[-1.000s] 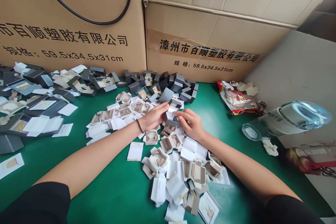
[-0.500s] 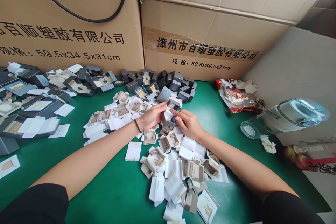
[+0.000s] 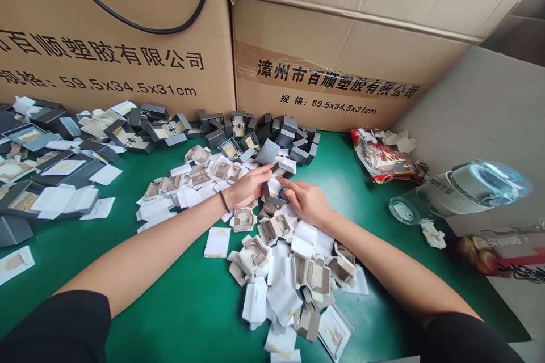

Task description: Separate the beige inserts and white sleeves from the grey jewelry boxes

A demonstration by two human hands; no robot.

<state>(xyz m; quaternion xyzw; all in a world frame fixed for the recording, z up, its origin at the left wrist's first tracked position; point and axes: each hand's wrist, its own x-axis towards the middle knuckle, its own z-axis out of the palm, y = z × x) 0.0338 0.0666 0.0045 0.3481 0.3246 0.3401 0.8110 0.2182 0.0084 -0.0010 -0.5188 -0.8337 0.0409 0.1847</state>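
A small black hinged box (image 3: 276,200) stands with its lid up between my hands, a white card insert (image 3: 273,185) showing inside. My left hand (image 3: 248,187), a dark band at its wrist, grips the box from the left near the lid. My right hand (image 3: 310,203) closes on the box's right side, the index finger reaching over the insert and the thumb at the lower edge. Below and around lies a heap of folded white card inserts (image 3: 281,298) with grey-brown undersides. Just behind the hands sit several more black boxes (image 3: 268,152).
More black boxes (image 3: 77,173) and loose cards crowd the left of the green table (image 3: 166,286). Two cardboard cartons (image 3: 357,39) wall off the back. At right are a red snack bag (image 3: 381,159), a clear bottle (image 3: 451,190) lying tilted, and crumpled tissue (image 3: 433,234).
The view has shifted very slightly. Both hands stay on the black box in nearly the same pose; the right index finger still rests at the insert.
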